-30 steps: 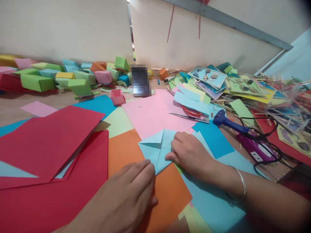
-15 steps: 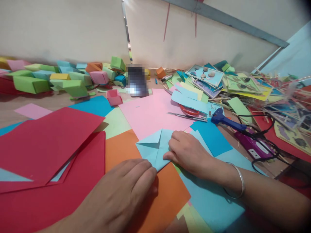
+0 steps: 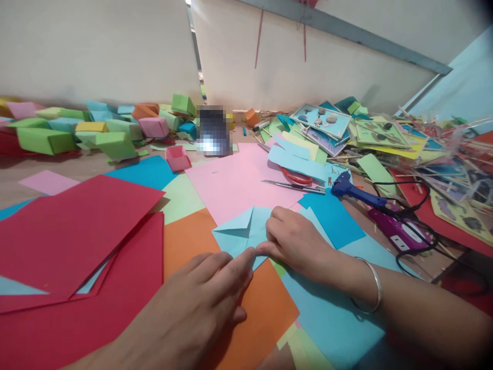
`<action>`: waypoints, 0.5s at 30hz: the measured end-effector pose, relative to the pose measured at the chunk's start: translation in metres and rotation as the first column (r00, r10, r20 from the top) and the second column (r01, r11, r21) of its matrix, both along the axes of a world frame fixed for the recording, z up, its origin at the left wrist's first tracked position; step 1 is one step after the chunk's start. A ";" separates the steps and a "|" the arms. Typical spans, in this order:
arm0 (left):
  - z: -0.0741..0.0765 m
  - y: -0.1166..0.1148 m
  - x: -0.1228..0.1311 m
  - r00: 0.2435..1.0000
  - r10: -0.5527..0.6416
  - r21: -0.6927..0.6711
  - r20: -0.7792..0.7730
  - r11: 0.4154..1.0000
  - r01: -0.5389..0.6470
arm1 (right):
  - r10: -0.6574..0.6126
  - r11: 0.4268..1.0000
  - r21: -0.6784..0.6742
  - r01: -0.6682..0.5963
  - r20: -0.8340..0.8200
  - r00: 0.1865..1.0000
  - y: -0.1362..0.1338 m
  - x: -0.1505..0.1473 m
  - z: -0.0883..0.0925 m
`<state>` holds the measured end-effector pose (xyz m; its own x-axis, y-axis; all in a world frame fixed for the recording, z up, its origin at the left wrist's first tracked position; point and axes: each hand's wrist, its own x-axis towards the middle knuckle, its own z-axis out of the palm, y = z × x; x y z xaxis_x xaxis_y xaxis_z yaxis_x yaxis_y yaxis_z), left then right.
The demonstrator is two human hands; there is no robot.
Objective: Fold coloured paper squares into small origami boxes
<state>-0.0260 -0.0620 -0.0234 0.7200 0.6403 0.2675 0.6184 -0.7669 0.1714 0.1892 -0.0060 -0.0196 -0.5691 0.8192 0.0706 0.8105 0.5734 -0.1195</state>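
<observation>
A light blue sheet of paper [image 3: 235, 241], folded with triangular flaps toward its middle, lies over an orange sheet [image 3: 265, 303]. My left hand [image 3: 200, 293] is at its near edge, fingers stretched out, the index fingertip pressing on the paper and the thumb apart below. With fingers curled, my right hand [image 3: 296, 244] grips and presses the right side of the folded paper; its thumb tip meets my left index fingertip. The paper under my right hand is hidden. A larger light blue sheet [image 3: 331, 318] lies beneath my right forearm.
Red sheets [image 3: 77, 231] are stacked at left. Beyond the hands lie a pink sheet [image 3: 231, 180], a craft knife [image 3: 295, 186], red-handled scissors [image 3: 296, 176] and a blue glue gun [image 3: 358, 191] with black cord. Folded paper boxes [image 3: 46, 140] line the back left; framed stone pictures [image 3: 321, 119] lie back right.
My left index finger has stretched forward onto the paper to meet my right thumb, and the left thumb has come apart from the fingers. The view has shifted slightly.
</observation>
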 end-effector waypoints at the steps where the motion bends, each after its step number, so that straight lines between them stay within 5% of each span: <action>1: -0.001 0.001 -0.001 0.998 -0.031 0.026 -0.048 0.999 0.032 | -0.009 1.000 -0.014 0.009 -0.022 1.000 0.001 0.001 0.000; 4: -0.006 0.001 -0.003 0.986 -0.051 0.107 -0.160 0.992 0.069 | -0.027 0.997 -0.069 0.021 -0.086 0.996 0.002 0.003 0.002; 15: -0.004 0.002 -0.003 0.990 -0.062 0.100 -0.123 0.992 0.075 | -0.048 0.987 -0.158 0.024 -0.148 0.988 0.001 0.010 0.009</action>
<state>-0.0286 -0.0597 -0.0278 0.7920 0.5616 0.2396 0.5750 -0.8180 0.0167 0.1988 -0.0053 -0.0108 -0.5315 0.8467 0.0234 0.7963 0.5089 -0.3270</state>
